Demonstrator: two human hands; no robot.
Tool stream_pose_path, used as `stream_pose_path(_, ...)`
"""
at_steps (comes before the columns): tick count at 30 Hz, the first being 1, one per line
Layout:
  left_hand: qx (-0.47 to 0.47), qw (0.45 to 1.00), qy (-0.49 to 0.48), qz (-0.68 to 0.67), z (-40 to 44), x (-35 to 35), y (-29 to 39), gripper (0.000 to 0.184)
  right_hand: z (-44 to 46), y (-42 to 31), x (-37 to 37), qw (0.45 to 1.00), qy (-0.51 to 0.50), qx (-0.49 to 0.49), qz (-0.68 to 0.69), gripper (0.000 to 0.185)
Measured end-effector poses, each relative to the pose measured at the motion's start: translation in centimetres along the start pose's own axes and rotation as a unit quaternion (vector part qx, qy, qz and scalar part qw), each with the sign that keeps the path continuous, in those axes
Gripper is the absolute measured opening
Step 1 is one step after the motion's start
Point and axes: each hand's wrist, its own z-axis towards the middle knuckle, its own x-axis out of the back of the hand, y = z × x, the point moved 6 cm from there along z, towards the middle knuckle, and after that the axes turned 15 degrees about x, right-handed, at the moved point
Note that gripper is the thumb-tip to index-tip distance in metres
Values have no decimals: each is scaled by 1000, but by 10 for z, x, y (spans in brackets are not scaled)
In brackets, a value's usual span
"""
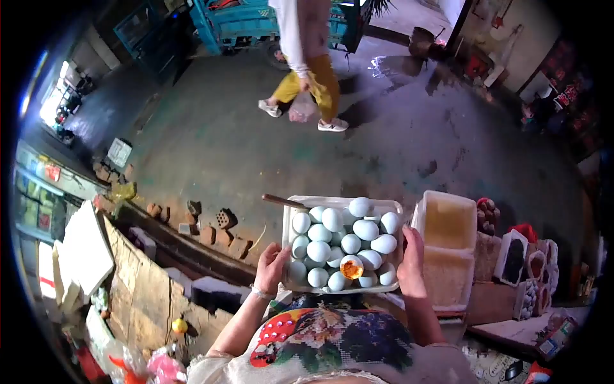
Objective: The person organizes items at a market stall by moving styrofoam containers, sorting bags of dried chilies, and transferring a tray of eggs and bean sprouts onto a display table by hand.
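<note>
A shallow white tray (287,224) full of pale blue-white eggs (350,243) is held in front of my body. Near its front edge lies one cut egg (352,267) with orange yolk showing. My left hand (272,265) grips the tray's left side, the fingers partly hidden behind the rim. On the opposite side my right hand (412,259) is closed around the edge. A brown stick (281,201) pokes out past the tray's far left corner.
Right of the tray stand white-rimmed boxes (449,251) with yellowish contents. Broken bricks (226,218) and cardboard (141,269) lie to the left. Across the concrete floor, a person (323,83) walks with a plastic bag (303,107) by a blue truck (240,25).
</note>
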Motion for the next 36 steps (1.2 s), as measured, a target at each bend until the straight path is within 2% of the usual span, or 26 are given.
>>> stream_pose_path(1,-15,1000,11,1,22,6,10,20,15,11,-15,1000,13,-6,-19,8)
stream_pose_path(2,-39,999,8,7,43,11,23,19,37,33,-24,999,-25,-23,-1,9)
stream_pose_path(5,-53,998,9,33,102,20,72,18,98,85,-66,1000,-18,-1,-10,12)
stream_pose_path(6,-12,1000,-2,9,127,30,77,17,114,96,-78,999,-26,30,-10,15)
stream_pose_path(7,56,997,22,43,140,32,95,18,122,93,-105,1000,-27,-11,7,17)
stream_pose_path(10,-26,996,6,83,196,21,145,17,155,99,-132,1000,13,-6,12,20)
stream_pose_path(11,-14,995,-2,103,213,16,159,17,171,107,-135,999,16,-23,30,21)
stream_pose_path(13,13,995,-35,97,244,-2,188,18,203,115,-133,999,38,4,13,22)
stream_pose_path(14,13,992,-32,123,258,-13,203,18,214,99,-149,998,56,-4,11,20)
stream_pose_path(15,-3,992,-10,126,248,-14,210,17,203,83,-153,998,44,44,12,17)
stream_pose_path(17,-5,988,-31,154,260,-13,216,18,211,103,-146,997,51,55,33,15)
stream_pose_path(19,-29,985,-26,167,275,-9,213,18,212,111,-143,994,56,90,-9,13)
stream_pose_path(21,-41,984,-33,171,277,-15,221,18,211,125,-142,995,99,23,22,14)
stream_pose_path(23,-54,982,-56,173,288,-9,217,18,212,136,-147,992,111,55,24,14)
stream_pose_path(25,-53,984,-96,142,305,-12,220,12,216,142,-153,990,129,38,37,11)
stream_pose_path(27,-50,989,-65,127,319,-1,214,9,214,145,-152,989,125,83,-1,13)
stream_pose_path(29,-64,977,-139,148,345,-4,205,13,222,152,-144,987,137,79,-35,13)
stream_pose_path(30,-116,965,-149,184,353,-8,211,13,226,153,-147,986,143,82,-36,13)
stream_pose_path(31,-121,958,-177,190,361,-16,215,13,227,152,-150,983,155,90,-34,14)
stream_pose_path(33,-44,977,-164,128,392,-20,217,13,239,163,-145,975,177,114,-74,16)
stream_pose_path(34,-45,969,-196,140,404,-20,220,13,234,159,-150,973,194,117,-44,17)
stream_pose_path(35,12,973,-183,141,423,-9,219,14,229,155,-154,971,206,120,-15,17)
stream_pose_path(36,78,975,-151,144,443,-2,219,30,234,156,-151,967,224,123,-16,17)
